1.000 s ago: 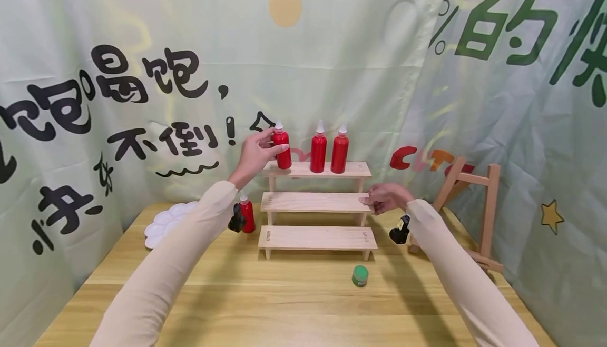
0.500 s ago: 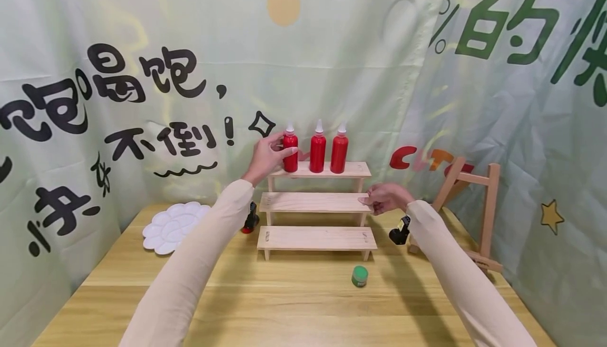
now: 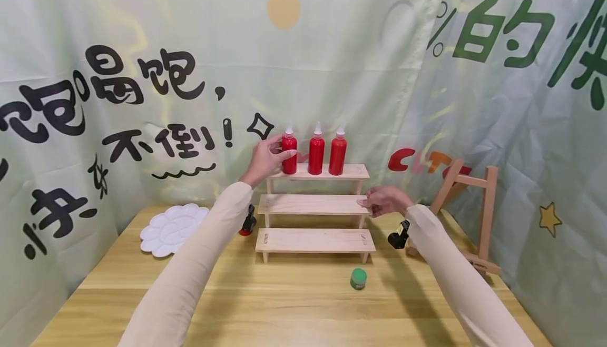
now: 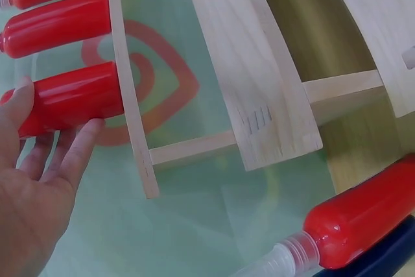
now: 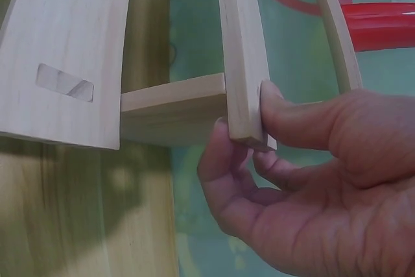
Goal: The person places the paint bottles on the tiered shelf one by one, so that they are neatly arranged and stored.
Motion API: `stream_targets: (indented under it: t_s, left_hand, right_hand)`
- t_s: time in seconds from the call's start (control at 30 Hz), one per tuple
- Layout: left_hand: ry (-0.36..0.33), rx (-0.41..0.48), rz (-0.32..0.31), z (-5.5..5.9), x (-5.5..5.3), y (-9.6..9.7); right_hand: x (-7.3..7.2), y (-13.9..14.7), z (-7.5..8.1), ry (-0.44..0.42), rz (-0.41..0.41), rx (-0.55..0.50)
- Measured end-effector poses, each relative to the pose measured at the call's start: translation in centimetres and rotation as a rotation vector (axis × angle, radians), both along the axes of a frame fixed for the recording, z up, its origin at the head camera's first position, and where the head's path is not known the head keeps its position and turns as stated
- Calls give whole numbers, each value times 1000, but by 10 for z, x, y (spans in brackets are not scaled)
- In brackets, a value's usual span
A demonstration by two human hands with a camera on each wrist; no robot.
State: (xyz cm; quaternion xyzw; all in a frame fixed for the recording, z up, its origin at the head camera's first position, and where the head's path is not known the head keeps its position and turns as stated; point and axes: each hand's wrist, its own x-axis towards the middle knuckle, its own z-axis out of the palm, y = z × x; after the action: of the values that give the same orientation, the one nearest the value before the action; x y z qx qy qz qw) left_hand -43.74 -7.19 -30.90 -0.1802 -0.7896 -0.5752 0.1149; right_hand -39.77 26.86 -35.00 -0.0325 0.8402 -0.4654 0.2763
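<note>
A wooden three-tier display stand (image 3: 315, 240) stands on the table. On its top tier, my left hand (image 3: 265, 161) grips a red squeeze bottle (image 3: 289, 161) with a pointed white cap, thumb on one side and fingers on the other. The bottle is upright, its base right at the board in the left wrist view. Two matching red bottles (image 3: 316, 156) stand to its right. My right hand (image 3: 388, 200) pinches the right end of the middle tier (image 5: 243, 63) between thumb and fingers. Another red bottle (image 4: 363, 215) is left of the stand, mostly hidden by the left wrist camera in the head view.
A white flower-shaped paint palette (image 3: 173, 229) lies at the left of the table. Close in front of the stand is a small green-lidded jar (image 3: 358, 278). A wooden easel (image 3: 486, 220) stands at the right, and a printed curtain (image 3: 351, 31) hangs behind.
My left hand has brought its red bottle rightward along the top tier, closer to the other two, then held still. My right hand keeps its hold on the middle tier.
</note>
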Motion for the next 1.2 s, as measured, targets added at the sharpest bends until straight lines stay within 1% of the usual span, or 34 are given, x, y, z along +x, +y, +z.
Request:
stream_targets:
  t_s: [0.13,0.27,0.37,0.5,0.77,0.97,1.1,1.2]
  left_hand:
    - [4,-4,-4,0,1,1]
    - [-5,-6,-2,1,4,-2]
    - [-11,-7,-12,1,5,-4]
    - [-15,-13,-16,1,3,-3]
    - [-61,-23,-10,8,2,-2]
    - [-90,-32,-4,10,8,-4]
    - [-52,-20,-20,9,10,-6]
    - [-7,-17,-13,9,11,-10]
  right_hand:
    - [3,3,-1,27,6,-26]
    - [4,0,-1,24,8,-37]
    - [4,-2,-1,24,-5,-30]
    - [4,-1,-1,19,-30,-21]
    - [2,-1,-1,19,-34,10]
    - [4,-4,-2,5,-63,-19]
    - [6,-3,-2,12,-69,-22]
    - [6,-1,-1,21,-57,-22]
